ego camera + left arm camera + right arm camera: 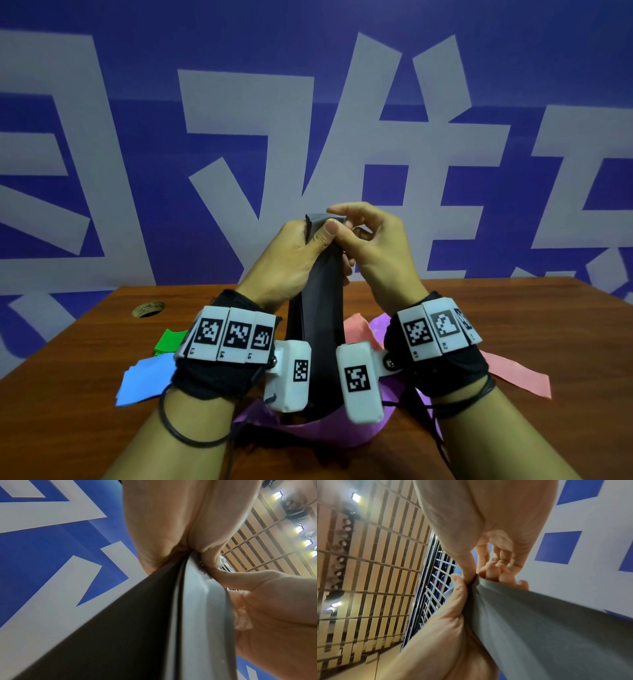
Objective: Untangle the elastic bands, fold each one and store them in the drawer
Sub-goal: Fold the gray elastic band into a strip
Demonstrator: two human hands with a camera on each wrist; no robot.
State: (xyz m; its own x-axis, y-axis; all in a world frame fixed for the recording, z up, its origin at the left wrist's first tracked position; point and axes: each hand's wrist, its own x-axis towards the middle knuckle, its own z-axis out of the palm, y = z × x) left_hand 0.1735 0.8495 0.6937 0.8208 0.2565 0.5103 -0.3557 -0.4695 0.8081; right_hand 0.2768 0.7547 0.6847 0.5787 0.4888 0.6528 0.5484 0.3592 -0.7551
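I hold a dark grey elastic band (320, 308) up above the table; it hangs doubled between my wrists. My left hand (294, 250) grips its top, thumb pressed on the front. My right hand (370, 236) pinches the folded top edge beside it. In the left wrist view the grey band (154, 622) runs from my palm as layered strips. The right wrist view shows the band (547, 628) bunched between thumb and fingers. A purple band (329, 431), a pink band (520, 373), a folded blue band (144, 380) and a folded green band (169, 341) lie on the table. No drawer is in view.
The brown wooden table (85, 394) has a round cable hole (148, 309) at the back left. A blue wall with large white characters (239, 137) stands right behind the table.
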